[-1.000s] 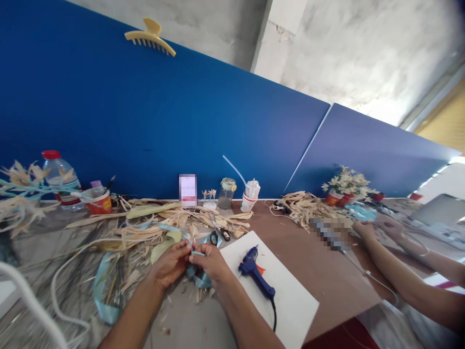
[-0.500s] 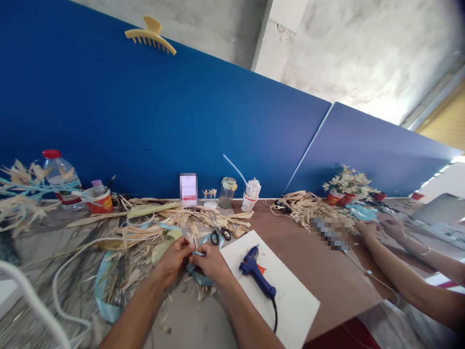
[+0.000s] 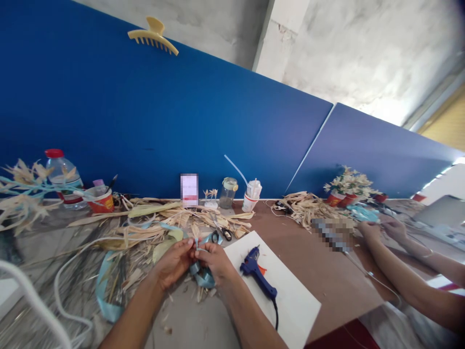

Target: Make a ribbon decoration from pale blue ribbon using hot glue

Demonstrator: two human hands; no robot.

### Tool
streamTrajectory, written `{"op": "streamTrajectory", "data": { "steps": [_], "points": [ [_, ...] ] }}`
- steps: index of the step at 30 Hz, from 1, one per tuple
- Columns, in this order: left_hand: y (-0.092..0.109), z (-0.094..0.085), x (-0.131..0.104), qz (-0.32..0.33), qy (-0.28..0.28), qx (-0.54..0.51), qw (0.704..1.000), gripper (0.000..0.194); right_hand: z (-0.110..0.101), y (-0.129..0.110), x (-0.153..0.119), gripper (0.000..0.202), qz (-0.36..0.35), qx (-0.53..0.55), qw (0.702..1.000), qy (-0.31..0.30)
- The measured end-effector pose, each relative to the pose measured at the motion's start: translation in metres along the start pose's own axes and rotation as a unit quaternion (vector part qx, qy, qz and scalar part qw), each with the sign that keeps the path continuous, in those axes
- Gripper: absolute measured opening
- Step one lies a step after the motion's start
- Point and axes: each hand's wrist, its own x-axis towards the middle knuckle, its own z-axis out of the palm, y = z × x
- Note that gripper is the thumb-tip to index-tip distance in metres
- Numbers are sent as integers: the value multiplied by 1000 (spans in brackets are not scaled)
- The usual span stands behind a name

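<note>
Close together at the middle of the work surface, both of my hands are closed in pinches. My left hand [image 3: 175, 264] holds a thin stem [image 3: 196, 242] that is partly covered in light blue; a pale dried-husk tip seems to rise above the fingers. Against that stem, my right hand [image 3: 217, 261] pinches light blue ribbon [image 3: 204, 279], which hangs in a loop below the fingers. Just behind my right hand lie black-handled scissors [image 3: 225, 234]. A blue glue gun [image 3: 258, 276] rests on a white board [image 3: 290, 310] to the right.
Dried husk strips [image 3: 145, 212] spread behind and left of my hands. A phone [image 3: 189, 190], a glass jar [image 3: 228, 193] and a paper cup [image 3: 250, 201] stand along the blue partition [image 3: 181, 111]. A white cable [image 3: 58, 276] curves at left. Another person's arms [image 3: 395, 276] work at right.
My right hand has shifted slightly up and turned at the stem, with light blue ribbon now showing upright between the fingertips. The whole view has moved a little.
</note>
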Motion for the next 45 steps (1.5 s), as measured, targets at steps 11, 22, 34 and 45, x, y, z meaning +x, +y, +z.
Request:
{"op": "streamTrajectory", "data": {
  "steps": [11, 22, 34, 45],
  "points": [
    [2, -9, 2, -17, 21, -22, 999, 8, 0, -7, -2, 31, 41, 111, 993, -21],
    [1, -11, 4, -30, 44, 19, 998, 6, -3, 0, 0, 17, 0, -22, 998, 53],
    [-2, -12, 7, -6, 50, 84, 995, 21, -7, 4, 1, 6, -55, -189, 979, 55],
    [0, -9, 4, 4, 64, 143, 988, 27, -3, -6, -7, 9, -10, -139, 990, 19]
  ]
}}
